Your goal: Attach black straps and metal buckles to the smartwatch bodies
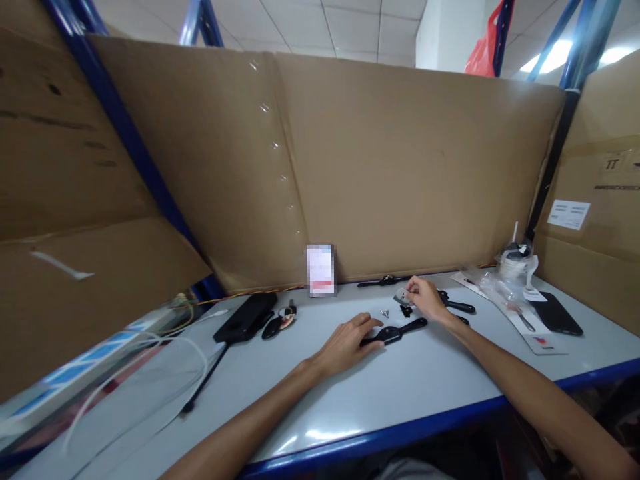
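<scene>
My left hand (349, 341) rests on the pale table (350, 400), fingers curled down onto one end of a black watch with its strap (400, 331). My right hand (425, 297) is just behind it, fingertips pinched on a small grey piece (401, 297). A small black part (406, 311) and a tiny silver part (385, 313) lie between the hands. More black straps lie behind my right hand, one (457, 307) beside it and one (385, 281) against the cardboard.
Cardboard walls (400, 167) close off the back and both sides. A black pouch (246, 318) and keys (283, 319) lie at the left with white cables (150, 373). At the right are a black phone (559, 313), plastic bags (495, 290) and a tape roll (515, 263).
</scene>
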{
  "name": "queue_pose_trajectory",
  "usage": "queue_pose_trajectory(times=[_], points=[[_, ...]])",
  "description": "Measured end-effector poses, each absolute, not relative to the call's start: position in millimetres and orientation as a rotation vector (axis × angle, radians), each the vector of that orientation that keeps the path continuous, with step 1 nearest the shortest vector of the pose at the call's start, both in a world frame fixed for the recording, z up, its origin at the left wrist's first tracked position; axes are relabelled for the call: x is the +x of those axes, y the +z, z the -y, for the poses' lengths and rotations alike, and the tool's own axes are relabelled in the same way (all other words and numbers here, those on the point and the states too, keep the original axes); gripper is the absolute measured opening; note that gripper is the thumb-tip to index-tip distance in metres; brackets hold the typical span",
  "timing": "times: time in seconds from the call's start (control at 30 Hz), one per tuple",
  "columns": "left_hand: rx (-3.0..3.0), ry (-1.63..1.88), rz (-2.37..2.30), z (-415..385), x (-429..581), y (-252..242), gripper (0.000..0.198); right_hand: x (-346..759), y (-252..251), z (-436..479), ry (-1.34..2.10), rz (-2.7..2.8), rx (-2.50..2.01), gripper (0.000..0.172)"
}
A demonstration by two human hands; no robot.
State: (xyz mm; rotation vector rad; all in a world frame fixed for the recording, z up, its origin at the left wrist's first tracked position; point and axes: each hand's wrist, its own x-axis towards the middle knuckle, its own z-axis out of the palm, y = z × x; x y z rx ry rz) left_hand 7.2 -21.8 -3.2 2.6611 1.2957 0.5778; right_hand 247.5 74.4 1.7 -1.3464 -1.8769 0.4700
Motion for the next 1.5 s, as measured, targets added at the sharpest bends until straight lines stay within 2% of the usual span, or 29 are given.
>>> queue_pose_trajectory(times=[0.2, 0.37, 0.6, 0.97, 1.17, 1.27, 1.37, 1.5], points=[[2.728, 0.643, -1.225, 15, 4, -7, 0.043, 262, 10, -74, 0.276, 1.932, -1.384, 0.008], [2.767, 0.554, -1.153, 11, 1, -16, 0.054, 278, 14, -79, 0.215, 1.946, -1.486, 0.019], [2.754, 0.403, -1.161, 11, 3, -16, 0.059, 265, 9, -69, 0.223, 2.071, -1.499, 0.021], [2.792, 0.294, -1.026, -7, 46, -5, 0.059, 281, 17, -69, 0.037, 2.18, -1.729, 0.026], [2.871, 0.379, -0.929, -6, 71, 7, 0.046, 291, 21, -72, -0.012, 2.213, -1.783, 0.025], [2.865, 0.39, -1.04, 4, 63, 12, 0.041, 293, 19, -75, 0.019, 2.212, -1.799, 0.021], [2.867, 0.417, -1.127, 14, 45, 12, 0.027, 297, 18, -77, 0.047, 2.212, -1.792, 0.019], [2.85, 0.431, -1.211, 20, 25, 8, 0.027, 294, 20, -75, 0.009, 2.204, -1.779, 0.022]])
